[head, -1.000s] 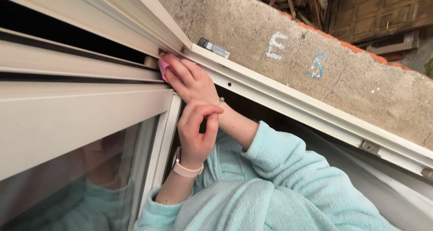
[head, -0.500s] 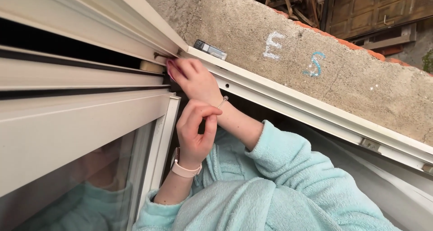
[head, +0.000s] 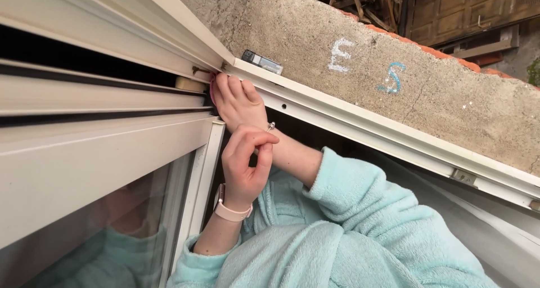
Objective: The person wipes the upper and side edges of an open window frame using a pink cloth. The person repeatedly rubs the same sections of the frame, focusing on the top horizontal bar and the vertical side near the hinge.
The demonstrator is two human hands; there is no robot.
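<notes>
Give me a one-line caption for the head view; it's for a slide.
Right hand presses a pink cloth into the window frame corner; left hand pinches a small pin.

We see a pink cloth (head: 212, 89), only a thin edge of it showing, pressed into the top corner of the cream window frame (head: 315, 105). A small silver screw (head: 270, 126) sits pinched upright, just below that corner.
</notes>
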